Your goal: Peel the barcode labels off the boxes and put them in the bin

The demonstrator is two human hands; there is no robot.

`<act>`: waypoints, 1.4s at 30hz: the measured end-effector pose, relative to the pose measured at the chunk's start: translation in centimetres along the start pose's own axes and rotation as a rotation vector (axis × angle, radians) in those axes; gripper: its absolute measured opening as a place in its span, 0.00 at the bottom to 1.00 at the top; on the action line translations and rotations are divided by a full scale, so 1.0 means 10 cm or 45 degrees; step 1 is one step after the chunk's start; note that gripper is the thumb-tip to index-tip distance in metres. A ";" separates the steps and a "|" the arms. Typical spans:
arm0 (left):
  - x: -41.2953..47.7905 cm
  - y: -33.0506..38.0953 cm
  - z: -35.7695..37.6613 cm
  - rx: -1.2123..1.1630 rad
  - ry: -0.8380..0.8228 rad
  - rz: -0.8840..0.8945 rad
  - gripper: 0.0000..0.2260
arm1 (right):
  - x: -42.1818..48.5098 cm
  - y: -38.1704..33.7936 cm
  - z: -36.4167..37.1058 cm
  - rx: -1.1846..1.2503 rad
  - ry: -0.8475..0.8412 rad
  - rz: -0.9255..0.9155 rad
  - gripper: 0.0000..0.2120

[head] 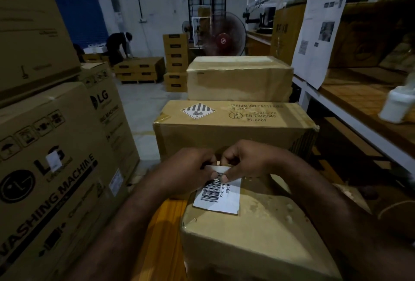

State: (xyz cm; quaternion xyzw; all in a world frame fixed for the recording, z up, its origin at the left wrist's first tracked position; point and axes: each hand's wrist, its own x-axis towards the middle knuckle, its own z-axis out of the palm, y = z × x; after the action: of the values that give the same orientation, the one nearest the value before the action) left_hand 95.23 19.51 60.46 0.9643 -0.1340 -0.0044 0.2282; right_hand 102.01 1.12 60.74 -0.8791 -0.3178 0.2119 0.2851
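Side by side, your left hand (190,168) and right hand (244,159) pinch the far edge of the barcode label (221,199), its stuck length running back toward you.

- One white rectangular barcode label (219,193): on top of the nearest box, far edge lifted and curled back.
- One plain brown tape-wrapped cardboard box (253,242): nearest, bears the label.
- Left hand (190,168), right hand (244,159): each pinches the label's lifted edge.
- One brown carton with a diamond hazard sticker (233,128): just behind.
- Large brown printed washing-machine cartons (56,168): stacked at left.
- One red pedestal fan (224,38): far back.
- One white plastic bottle (397,105): on the wooden shelf (350,92), right.
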 end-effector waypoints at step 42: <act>-0.29 -0.14 0.21 -0.545 0.008 -0.059 0.10 | -0.16 -0.16 -0.04 0.046 -0.183 0.103 0.16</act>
State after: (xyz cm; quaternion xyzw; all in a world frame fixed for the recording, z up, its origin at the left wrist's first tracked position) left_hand 92.61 20.58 57.76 0.8967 -0.1069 -0.0352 0.4281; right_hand 100.37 0.94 62.36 -0.8685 -0.2979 0.2914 0.2684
